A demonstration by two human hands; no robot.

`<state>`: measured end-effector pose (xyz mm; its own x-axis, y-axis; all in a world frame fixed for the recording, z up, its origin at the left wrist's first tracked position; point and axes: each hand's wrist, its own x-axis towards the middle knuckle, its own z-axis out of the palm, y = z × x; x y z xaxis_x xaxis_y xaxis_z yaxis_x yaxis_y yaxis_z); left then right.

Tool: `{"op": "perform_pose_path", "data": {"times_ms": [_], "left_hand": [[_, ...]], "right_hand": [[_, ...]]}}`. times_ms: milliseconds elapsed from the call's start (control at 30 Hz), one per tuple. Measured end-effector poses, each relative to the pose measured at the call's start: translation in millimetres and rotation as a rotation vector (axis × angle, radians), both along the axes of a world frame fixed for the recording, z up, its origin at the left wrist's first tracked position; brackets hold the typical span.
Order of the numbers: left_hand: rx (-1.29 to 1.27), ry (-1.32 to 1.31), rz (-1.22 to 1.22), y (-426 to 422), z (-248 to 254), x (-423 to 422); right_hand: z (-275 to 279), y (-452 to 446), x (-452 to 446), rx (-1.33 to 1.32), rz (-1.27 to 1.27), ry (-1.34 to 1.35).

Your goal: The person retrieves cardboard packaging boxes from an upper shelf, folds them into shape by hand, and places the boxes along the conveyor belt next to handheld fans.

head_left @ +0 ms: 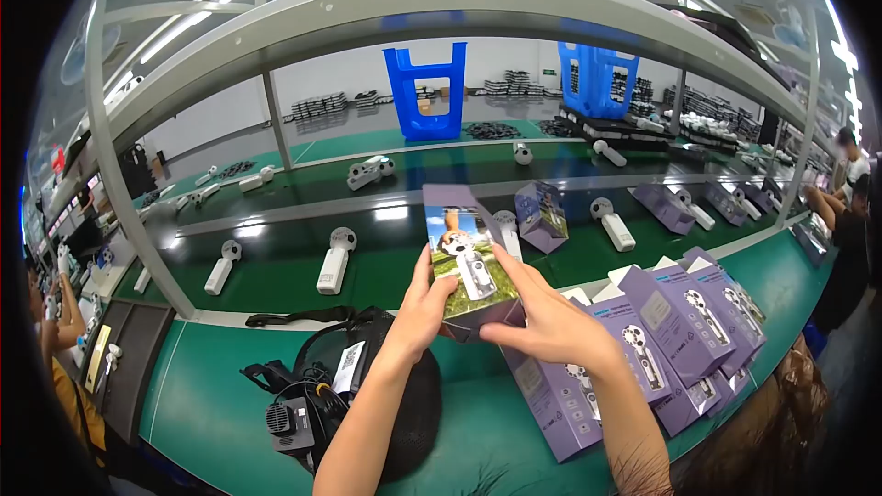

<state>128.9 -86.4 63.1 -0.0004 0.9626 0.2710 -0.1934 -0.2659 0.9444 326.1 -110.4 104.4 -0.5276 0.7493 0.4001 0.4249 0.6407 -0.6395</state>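
Observation:
Between my two hands is a purple box (473, 271) with a picture of a white handheld device on grass; its top flap stands up. My left hand (423, 306) holds the box's left side, its thumb on the front. My right hand (551, 317) grips the right side and lower edge. Several purple boxes (684, 321) lie stacked and leaning beside my right forearm. Behind the held box, a white device (506, 231) shows partly on the dark green conveyor, next to another purple box (542, 217).
White devices (337, 262) lie along the conveyor (276, 262). A black mesh bag (409, 409) with a small black device and cables sits left on the green table (216, 395). A metal frame (133, 220) surrounds the station. People work at both sides.

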Motion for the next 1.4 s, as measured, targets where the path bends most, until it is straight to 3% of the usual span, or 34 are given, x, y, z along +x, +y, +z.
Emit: {"op": "perform_pose_path", "data": {"times_ms": [133,300,400,433,500,533,567,633,700,767,833,900,967,1100,1233,1367,1400], "left_hand": [[0.031,0.105,0.146,-6.6,7.9,8.3],[-0.005,0.294,0.015,-28.3,34.4,8.7],[0.256,0.417,0.158,-36.9,40.7,19.4],[0.252,0.416,0.156,-35.3,38.2,20.0],[0.58,0.545,0.277,-23.6,31.0,21.0],[0.745,0.606,0.337,-17.5,27.5,21.6],[0.748,0.606,0.334,-12.2,20.0,20.9],[0.578,1.154,0.474,-8.5,-0.2,15.0],[0.061,1.5,0.034,-13.5,-8.9,3.8],[-0.131,1.602,-0.294,-15.8,-13.2,2.5],[-0.052,1.534,-0.286,-13.6,-17.9,4.8],[0.084,1.394,-0.267,-12.1,-21.7,6.1],[0.069,1.397,-0.262,-14.6,-18.3,5.9],[0.022,1.417,-0.258,-16.1,-20.7,6.9],[0.007,1.44,-0.273,-13.7,-23.1,5.6],[0.043,1.424,-0.266,-13.2,-21.6,2.5],[0.035,1.433,-0.274,-14.2,-24.5,0.6]], "right_hand": [[1.6,3.6,-0.6,-0.029,-0.044,0.068],[11.6,2.6,0.8,-0.054,-0.111,0.108],[14.1,1.2,-2.2,-0.079,-0.109,0.184],[10.3,2.9,-4.4,0.057,-0.135,0.196],[2.8,8.7,-7.7,0.34,-0.189,0.222],[-2.7,11.9,-8.7,0.342,-0.193,0.223],[-10.7,15.7,-9.8,0.357,-0.207,0.13],[-24.4,17.5,-9.7,0.385,-0.235,-0.056],[-32.3,10.9,4.7,0.07,-0.238,-0.544],[-28.3,13.4,11.8,-0.003,-0.231,-0.583],[-23.1,15.2,15.0,-0.077,-0.224,-0.621],[-17.0,13.4,16.0,0.015,-0.265,-0.453],[-13.2,12.5,18.7,0.058,-0.286,-0.368],[-5.1,13.8,31.8,0.052,-0.38,-0.481],[7.4,16.8,49.9,-0.09,-0.523,-0.469],[1.2,25.3,54.9,0.205,-0.587,-0.45],[-10.4,26.4,48.5,0.261,-0.574,-0.547]]}}
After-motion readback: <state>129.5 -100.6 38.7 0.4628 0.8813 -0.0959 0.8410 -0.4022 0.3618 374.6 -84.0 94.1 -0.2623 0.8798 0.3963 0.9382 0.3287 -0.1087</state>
